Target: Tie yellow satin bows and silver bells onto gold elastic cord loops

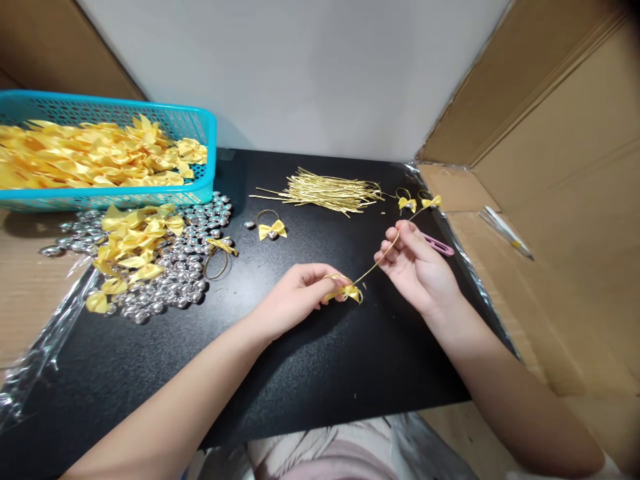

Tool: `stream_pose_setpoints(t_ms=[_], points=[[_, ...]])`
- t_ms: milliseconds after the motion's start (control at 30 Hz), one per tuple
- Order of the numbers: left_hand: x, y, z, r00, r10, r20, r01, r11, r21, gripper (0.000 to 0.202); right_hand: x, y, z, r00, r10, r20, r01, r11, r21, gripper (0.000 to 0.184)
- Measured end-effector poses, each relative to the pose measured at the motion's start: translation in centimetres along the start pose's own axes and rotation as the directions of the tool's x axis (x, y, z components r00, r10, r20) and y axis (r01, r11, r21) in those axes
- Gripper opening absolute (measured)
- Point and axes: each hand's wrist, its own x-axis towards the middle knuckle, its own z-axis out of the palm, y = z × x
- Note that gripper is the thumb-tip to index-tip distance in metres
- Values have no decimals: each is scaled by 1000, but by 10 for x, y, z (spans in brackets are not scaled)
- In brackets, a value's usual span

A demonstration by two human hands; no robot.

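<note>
The left hand (305,293) has its grip closed, thumb and fingertips pinching a yellow bow (353,293) just above the middle of the surface (300,380). From that bow a gold cord (373,268) runs up to the right hand (423,267), whose thumb and forefinger pinch it, the other fingers curled in.

At the far left of the black surface, a turquoise basket (212,153) carries a heap of yellow bows (100,153). In front lie silver beads (185,277) with loose bows (135,247) on top. Next come a looped bow (221,248) seen nearly edge-on, one lone bead (249,225) and a beaded bow (273,230) with its loop. A bundle of gold cords (333,191) lies behind the hands; two more looped bows (407,205) sit near the right edge. A pink tool (440,245) shows partly behind the right hand.

Brown cardboard (565,133) flanks a pale wall (300,80); a white pen-like object (507,231) lies at far right.
</note>
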Motion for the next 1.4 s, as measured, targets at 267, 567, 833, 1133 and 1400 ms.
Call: stream_pose_setpoints(t_ms=[267, 567, 833, 1133, 1400], points=[[0, 4, 3, 1000, -6, 6, 6, 999, -47, 7, -1, 0, -1, 1000, 9, 29, -8, 1000, -17, 32], [1, -2, 1, 1000, 20, 15, -20, 999, -38, 6, 1, -3, -3, 1000, -13, 29, 13, 1000, 4, 31], [2, 0, 2, 1000, 3, 6, -3, 1000, -6, 7, 2, -5, -6, 999, -21, 43, 21, 1000, -1, 29], [0, 2, 1, 1000, 1, -4, -1, 1000, 3, 8, 8, -12, -9, 996, -88, 2, 88, 996, 10, 28], [0, 4, 2, 1000, -13, -20, 14, 1000, 23, 8, 11, -16, -14, 992, -120, -31, 120, 993, 5, 28]])
